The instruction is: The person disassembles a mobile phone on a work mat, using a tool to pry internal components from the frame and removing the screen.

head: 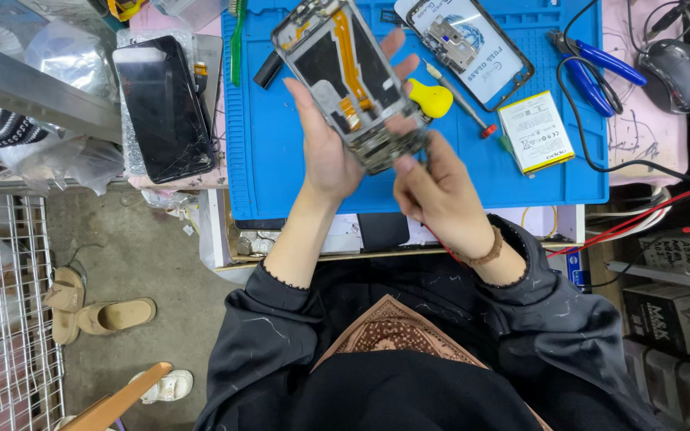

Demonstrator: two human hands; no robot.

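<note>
Dark speckled sleeves (pixel 281 319), pushed up, and a brown beaded bracelet (pixel 481 255) (right wrist).

Colours on our repair bench

We see a bright blue mat (pixel 281 144) under everything; on the opened phone (pixel 350 80) in our left hand (pixel 325 152), a silver-grey frame, black inside and an orange ribbon down the middle; a yellow-handled screwdriver (pixel 441 100) with a red tip; a white battery (pixel 535 132) edged in yellow; blue-handled pliers (pixel 592 68); a black cracked phone (pixel 163 108); a grey mouse (pixel 680 72) on pale pink cloth (pixel 632 120); a brown bracelet (pixel 485 254) on our right wrist, dark sleeves, and a brown patterned scarf (pixel 397 331); tan sandals (pixel 97 307) on the grey floor
</note>
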